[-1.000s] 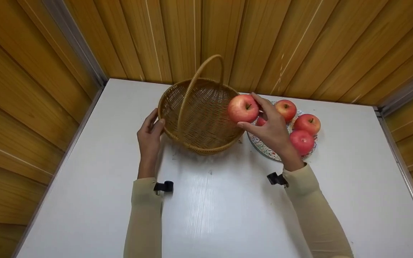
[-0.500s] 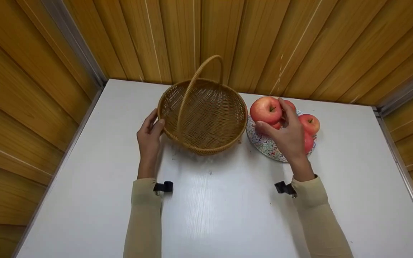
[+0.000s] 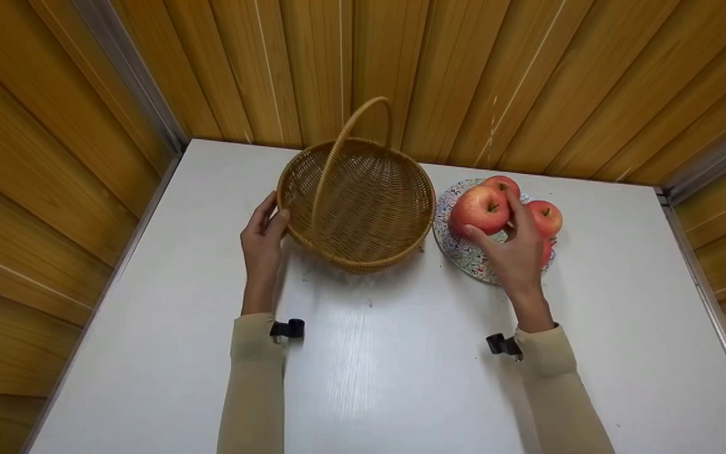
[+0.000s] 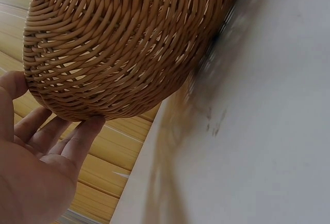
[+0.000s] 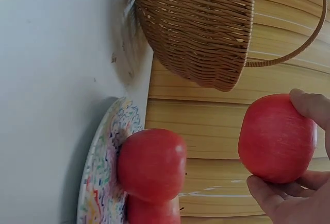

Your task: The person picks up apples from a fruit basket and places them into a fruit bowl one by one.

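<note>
In the head view my left hand (image 3: pixel 263 246) holds the left rim of a round wicker basket (image 3: pixel 363 261). Its thumb lies at the rim, and the fingertips (image 4: pixel 93 123) touch the woven outside in the left wrist view. My right hand (image 3: pixel 517 255) grips a red apple (image 3: pixel 481 209) between thumb and fingers. Seen from the right wrist, that apple (image 5: pixel 278 138) is raised off the patterned plate (image 5: pixel 93 183). More apples rest on this plate: one at the back (image 3: pixel 503 184), one at the right (image 3: pixel 547 217), and one partly hidden behind my right hand.
An arched handle (image 3: pixel 341 142) rises over the basket. Basket and plate stand side by side at the back of a white table (image 3: pixel 363 366). Wood-look panels (image 3: pixel 388 57) wall in the back and both sides.
My right hand has carried the held apple from over the basket's right rim rightward, and then lower, over the plate. The left hand and the basket have stayed in place.
</note>
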### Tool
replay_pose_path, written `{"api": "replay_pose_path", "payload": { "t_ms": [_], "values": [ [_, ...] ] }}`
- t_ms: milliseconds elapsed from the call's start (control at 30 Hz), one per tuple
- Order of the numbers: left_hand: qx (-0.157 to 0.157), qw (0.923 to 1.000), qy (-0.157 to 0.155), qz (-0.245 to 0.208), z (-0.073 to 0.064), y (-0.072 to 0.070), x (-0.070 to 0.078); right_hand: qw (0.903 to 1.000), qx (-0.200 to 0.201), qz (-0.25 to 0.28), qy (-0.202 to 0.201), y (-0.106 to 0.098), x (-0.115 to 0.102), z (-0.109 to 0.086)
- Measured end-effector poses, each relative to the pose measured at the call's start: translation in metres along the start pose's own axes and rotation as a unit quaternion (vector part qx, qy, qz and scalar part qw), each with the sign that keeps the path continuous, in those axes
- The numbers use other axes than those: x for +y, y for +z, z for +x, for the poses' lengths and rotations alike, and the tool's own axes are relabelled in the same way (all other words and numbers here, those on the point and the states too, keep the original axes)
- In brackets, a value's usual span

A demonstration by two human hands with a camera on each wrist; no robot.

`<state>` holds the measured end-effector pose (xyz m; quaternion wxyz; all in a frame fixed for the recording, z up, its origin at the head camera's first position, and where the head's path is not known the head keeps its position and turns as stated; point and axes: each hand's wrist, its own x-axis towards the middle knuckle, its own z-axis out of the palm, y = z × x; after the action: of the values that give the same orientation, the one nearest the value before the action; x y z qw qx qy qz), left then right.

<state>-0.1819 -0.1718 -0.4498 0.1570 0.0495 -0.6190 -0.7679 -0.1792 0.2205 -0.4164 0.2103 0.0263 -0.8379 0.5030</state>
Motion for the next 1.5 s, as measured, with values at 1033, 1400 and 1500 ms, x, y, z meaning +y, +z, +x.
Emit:
{"api": "replay_pose_path", "payload": {
  "t_ms": [1033,1400,1500],
  "values": [
    [0.003,0.9999,0.004,-0.014,0.012,-0.008,-0.028,0.9976,-0.001,-0.048,0.050,0.005,0.038,-0.028],
    [-0.002,0.9995,0.026,0.016,0.010,-0.009,-0.030,0.9968,-0.014,-0.058,0.053,0.006,0.042,-0.035],
    [-0.002,0.9996,0.025,0.014,0.010,-0.009,-0.029,0.9967,-0.012,-0.064,0.049,0.007,0.044,-0.036]
  ]
}}
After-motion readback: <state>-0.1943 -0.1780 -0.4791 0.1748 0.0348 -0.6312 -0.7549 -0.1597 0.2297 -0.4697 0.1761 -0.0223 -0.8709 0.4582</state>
